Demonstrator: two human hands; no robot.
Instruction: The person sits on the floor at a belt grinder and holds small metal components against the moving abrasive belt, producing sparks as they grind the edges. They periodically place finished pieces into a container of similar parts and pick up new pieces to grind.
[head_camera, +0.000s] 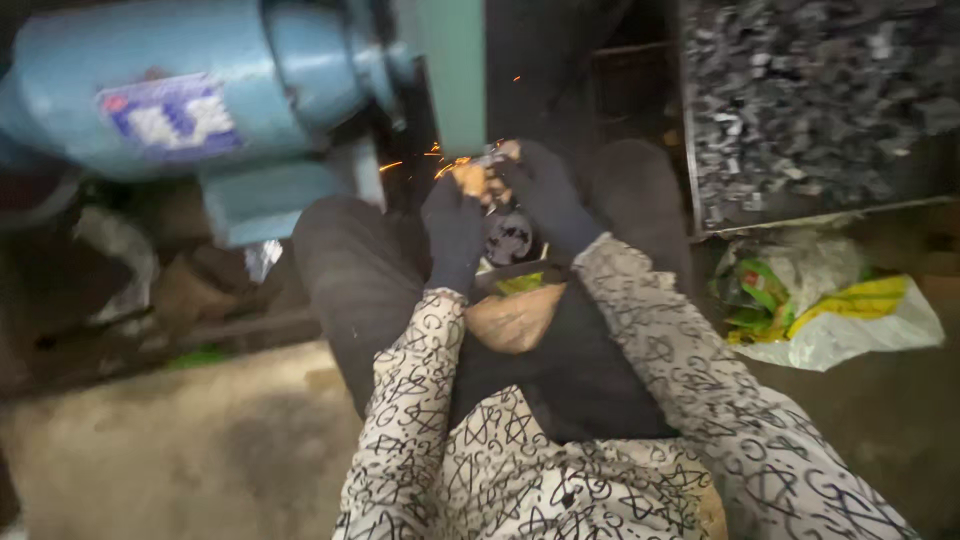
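Left hand: my left hand (455, 222), in a dark glove, fingers drawn together around the near end of the small metal piece (487, 162); grip closed as far as I can read it.
Right hand: my right hand (545, 192), also dark-gloved, closed over the same piece from the other side, its fingertips meeting the left ones at the top.
Held item, position: the small metal piece sits pinched between both hands, above my lap, just beside the green guard (452, 70) of the grinder.
Held item, axis: too small and blurred for me to give its long axis with confidence; its exposed tip points up and away from me, toward the machine.
Held item, look: greyish, mostly hidden by the gloves; orange sparks (432, 158) fly off to the left of it.
Lap: dark cloth (570, 370) across my knees, patterned sleeves (420, 400) either side.
Machine: pale blue motor housing (170, 90), upper left, close to the hands.
Stock: tray of dark metal parts (810, 100), upper right, well apart from the hands.
Floor: crumpled yellow-green and white plastic bag (830, 310) under the tray.
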